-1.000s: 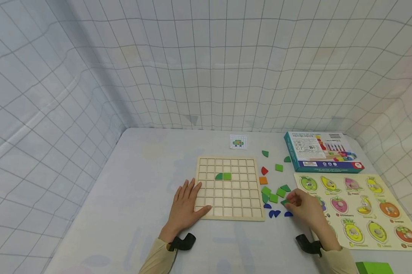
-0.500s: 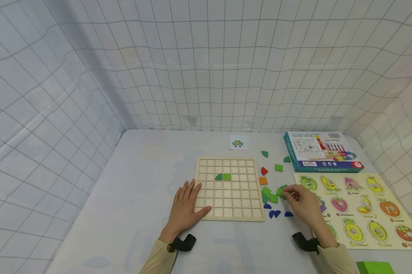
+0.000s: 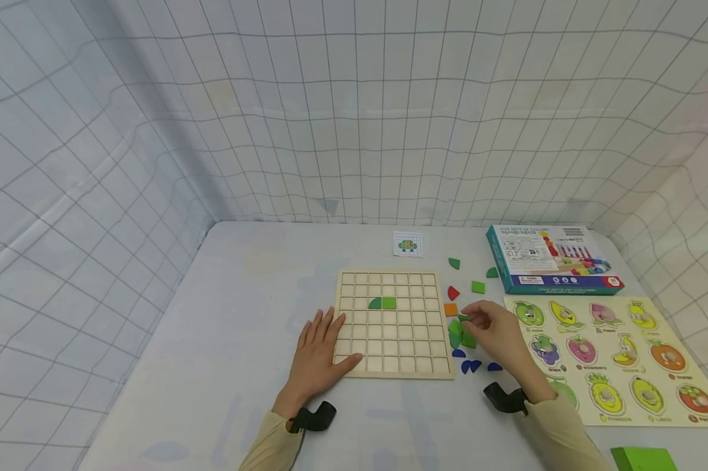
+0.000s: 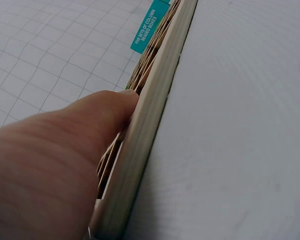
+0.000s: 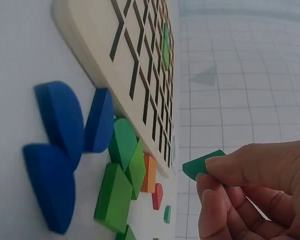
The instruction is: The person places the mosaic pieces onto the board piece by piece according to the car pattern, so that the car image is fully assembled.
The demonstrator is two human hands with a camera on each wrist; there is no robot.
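Observation:
My right hand (image 3: pixel 497 333) pinches a dark green quarter-circle block (image 5: pixel 204 164) between thumb and fingers, raised over the loose pieces. A wooden grid board (image 3: pixel 391 360) lies at the middle of the table. Set in its cells, side by side, are a dark green quarter-circle block (image 3: pixel 376 303) and a light green square block (image 3: pixel 389 303). My left hand (image 3: pixel 318 360) rests with spread, straight fingers along the board's left edge; its thumb presses on the front rim, as the left wrist view shows. Beneath the right hand lie green blocks (image 5: pixel 112 195), partly hidden in the head view.
Blue half-circle blocks (image 5: pixel 57 115), an orange square block (image 3: pixel 450 309) and a red block (image 3: pixel 453 293) lie right of the board. A small pattern card (image 3: pixel 408 244) is behind it. At right are a boxed set (image 3: pixel 556 258), a fruit puzzle board (image 3: pixel 618 366) and a green box (image 3: pixel 642 459).
My right hand has moved left and slightly away from me, toward the board, and carries the dark green block over the loose pieces. The left hand stays on the board.

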